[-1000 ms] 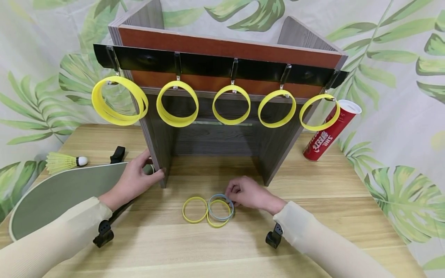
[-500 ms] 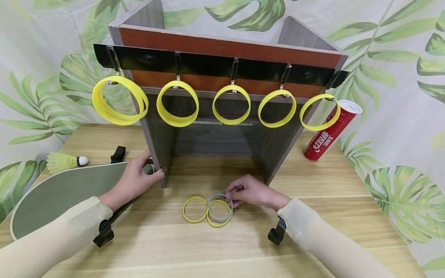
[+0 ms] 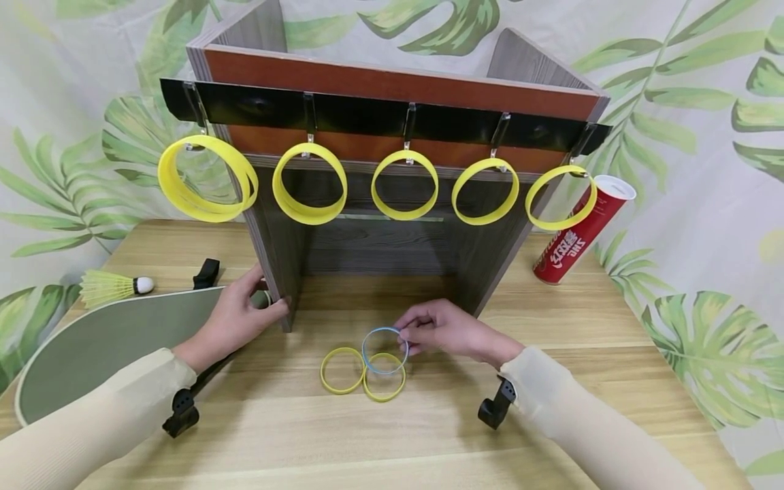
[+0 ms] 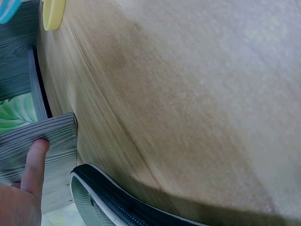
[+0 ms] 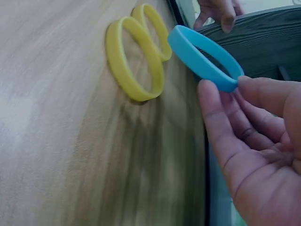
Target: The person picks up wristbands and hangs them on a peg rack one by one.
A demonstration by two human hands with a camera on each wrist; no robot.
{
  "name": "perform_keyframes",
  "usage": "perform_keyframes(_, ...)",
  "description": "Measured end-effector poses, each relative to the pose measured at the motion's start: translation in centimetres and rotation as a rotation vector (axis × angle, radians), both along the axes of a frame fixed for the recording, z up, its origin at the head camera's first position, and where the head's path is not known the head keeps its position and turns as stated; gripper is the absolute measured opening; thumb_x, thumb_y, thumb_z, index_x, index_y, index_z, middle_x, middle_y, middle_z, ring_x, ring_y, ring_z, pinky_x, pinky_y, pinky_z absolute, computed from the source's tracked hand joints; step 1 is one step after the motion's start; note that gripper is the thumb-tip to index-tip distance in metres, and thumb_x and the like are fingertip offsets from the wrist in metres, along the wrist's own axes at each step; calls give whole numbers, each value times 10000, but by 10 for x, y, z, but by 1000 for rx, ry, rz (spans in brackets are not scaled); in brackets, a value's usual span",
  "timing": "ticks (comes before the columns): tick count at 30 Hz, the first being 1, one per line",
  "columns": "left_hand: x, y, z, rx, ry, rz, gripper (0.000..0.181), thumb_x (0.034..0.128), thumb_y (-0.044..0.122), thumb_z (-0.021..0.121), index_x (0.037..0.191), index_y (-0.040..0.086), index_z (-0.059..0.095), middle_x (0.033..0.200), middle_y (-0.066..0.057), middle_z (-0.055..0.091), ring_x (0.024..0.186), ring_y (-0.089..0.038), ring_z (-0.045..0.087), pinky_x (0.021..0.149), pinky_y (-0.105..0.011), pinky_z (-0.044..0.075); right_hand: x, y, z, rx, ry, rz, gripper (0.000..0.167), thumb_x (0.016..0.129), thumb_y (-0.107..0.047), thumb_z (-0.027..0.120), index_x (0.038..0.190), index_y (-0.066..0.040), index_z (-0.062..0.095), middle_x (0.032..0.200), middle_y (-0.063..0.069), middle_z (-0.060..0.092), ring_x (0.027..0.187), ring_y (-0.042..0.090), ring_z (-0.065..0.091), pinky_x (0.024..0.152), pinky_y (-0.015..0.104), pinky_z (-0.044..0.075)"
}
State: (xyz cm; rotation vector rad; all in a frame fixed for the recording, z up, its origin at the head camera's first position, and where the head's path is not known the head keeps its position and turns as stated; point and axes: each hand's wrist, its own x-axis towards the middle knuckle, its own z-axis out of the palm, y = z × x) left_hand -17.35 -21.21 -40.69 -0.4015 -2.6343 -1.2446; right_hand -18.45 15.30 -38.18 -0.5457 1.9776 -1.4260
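Blue band (image 5: pixel 200 63), pinched at its edge in the right hand (image 3: pixel 450 330) above the surface (image 3: pixel 275 435), could slip onto the yellow bands (image 5: pixel 115 61) if squeezed loosely; the left hand (image 3: pixel 241 313) holds the side panel (image 3: pixel 283 255).

I see white lettering on the red tube (image 3: pixel 579 235) standing near the right edge of my table (image 3: pixel 612 354), toward its back corner. Large characters run along its side, beside short Latin letters that look to me like ZNG; the rest is too small and blurred for me to read.
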Motion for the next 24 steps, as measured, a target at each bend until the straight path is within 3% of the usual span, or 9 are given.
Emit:
perform_keyframes(5, 0, -1, 1, 15, -3, -6, 535, 917, 81, 715, 1431, 80, 563, 1312, -199, 696, 1106, -301, 654, 849, -158, 488, 4, -3, 15, -97, 61, -3, 291, 1019, -13, 619, 1258, 153, 616, 1108, 302, 713, 977, 221, 746, 901, 385, 627)
perform_keyframes(13, 0, -1, 1, 11, -3, -3, 545, 922, 77, 710, 1444, 78, 555, 1349, -207, 681, 1112, -294, 649, 849, -131, 479, 16, -10, 45, -205, 162, -6, 223, 1013, -22, 644, 1210, 80, 663, 1074, 182, 767, 940, 144, 767, 912, 498, 608)
perform_keyframes(20, -1, -1, -2, 16, 17, -2, 533, 921, 69, 705, 1435, 74, 563, 1330, -197, 690, 1032, 90, 561, 846, -121, 480, 31, -16, 80, -333, 274, -27, 247, 1010, -64, 665, 1204, 87, 657, 1072, 222, 770, 953, 172, 773, 883, 411, 631)
perform_keyframes(24, -1, -1, -3, 18, 25, -8, 523, 918, 62, 703, 1424, 71, 570, 1300, -191, 701, 1004, 137, 543, 838, -140, 489, 40, -18, 98, -407, 315, -76, 279, 1012, -87, 669, 1216, 101, 639, 1095, 167, 781, 979, 199, 775, 889, 407, 630)
